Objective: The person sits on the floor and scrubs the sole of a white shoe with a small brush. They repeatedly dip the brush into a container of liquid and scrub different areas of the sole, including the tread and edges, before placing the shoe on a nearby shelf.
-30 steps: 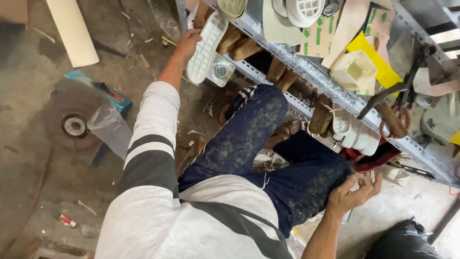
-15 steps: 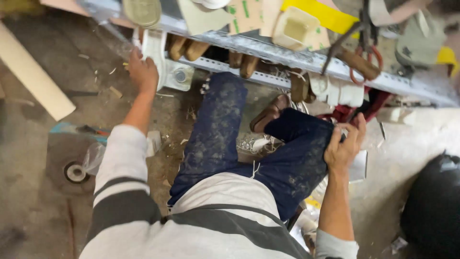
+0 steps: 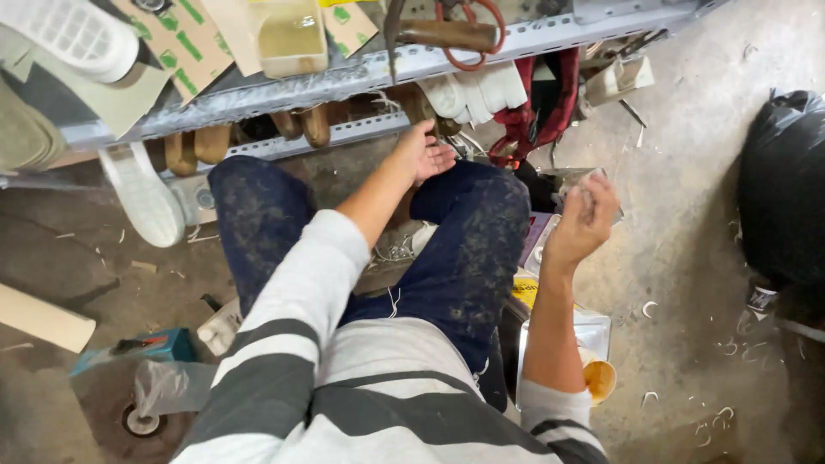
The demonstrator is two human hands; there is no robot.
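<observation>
My left hand (image 3: 426, 155) is open, palm up and fingers spread. It reaches over my dark blue trousers (image 3: 468, 249) to just under the grey metal shelf rail (image 3: 344, 82), near some white gloves (image 3: 481, 90); it holds nothing. To the right of my knee, my right hand (image 3: 586, 216) is raised. Its fingers are closed on a small greyish piece (image 3: 574, 180), too blurred to tell what it is. My sleeves are striped grey and white.
A white shoe sole (image 3: 142, 202) and wooden lasts (image 3: 198, 146) hang under the shelf at left. A red-handled tool (image 3: 468, 34) lies on the shelf, red cloth (image 3: 537, 120) below. A metal tray (image 3: 589, 331), yellow cup (image 3: 599, 380) and black bag (image 3: 786, 189) are at right.
My left hand has left the white sole and swung right to the middle under the shelf, opening palm up. My right hand has lifted slightly, and the view has shifted right.
</observation>
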